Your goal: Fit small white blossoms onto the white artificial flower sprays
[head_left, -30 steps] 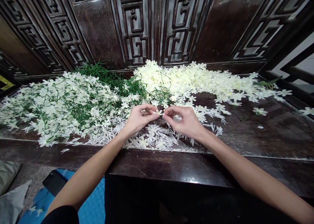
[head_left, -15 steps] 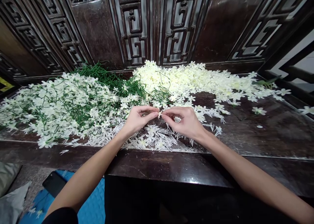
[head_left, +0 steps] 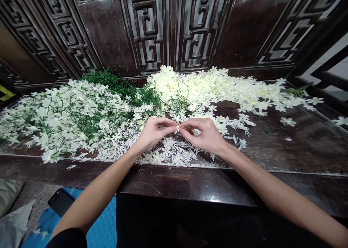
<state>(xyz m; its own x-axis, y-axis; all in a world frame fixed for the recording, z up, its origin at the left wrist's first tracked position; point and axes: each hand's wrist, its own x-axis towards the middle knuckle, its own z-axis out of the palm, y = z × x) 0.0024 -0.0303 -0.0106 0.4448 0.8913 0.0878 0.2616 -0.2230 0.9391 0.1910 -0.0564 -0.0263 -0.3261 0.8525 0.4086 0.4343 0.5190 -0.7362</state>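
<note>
My left hand [head_left: 153,132] and my right hand [head_left: 204,135] meet fingertip to fingertip above a dark wooden table [head_left: 296,146]. Both pinch one small white artificial flower [head_left: 177,128] between thumb and fingers. Under the hands lies a spread of thin white plastic stamens [head_left: 174,154]. A heap of white flowers on green stems [head_left: 73,117] covers the table's left. Behind the hands rises a pile of loose cream petals [head_left: 217,88].
A carved dark wooden screen [head_left: 168,27] stands right behind the table. Stray single flowers [head_left: 288,122] lie on the bare right part of the tabletop. Below the front edge, at lower left, are a blue mat [head_left: 103,230] and a black flat object [head_left: 60,202].
The hands have closed in slightly, and the small flower between the fingertips has been turned and pressed; the arms and piles stay where they were.
</note>
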